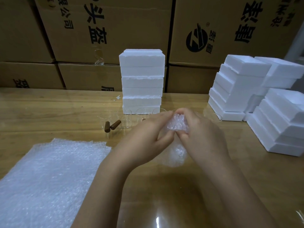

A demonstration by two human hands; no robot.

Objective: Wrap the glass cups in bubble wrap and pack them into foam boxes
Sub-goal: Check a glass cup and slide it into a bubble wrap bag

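Your left hand and right hand both have their fingers curled around a bubble-wrap bundle, pinching its crumpled top between the fingertips (whatever it wraps is hidden). Just beyond your fingertips, bare glass cups stand on the table, with two brown stoppers left of them. A foam-box stack rises behind those, and more foam boxes sit right of your right fingers. A flat bubble-wrap sheet lies left of your left wrist.
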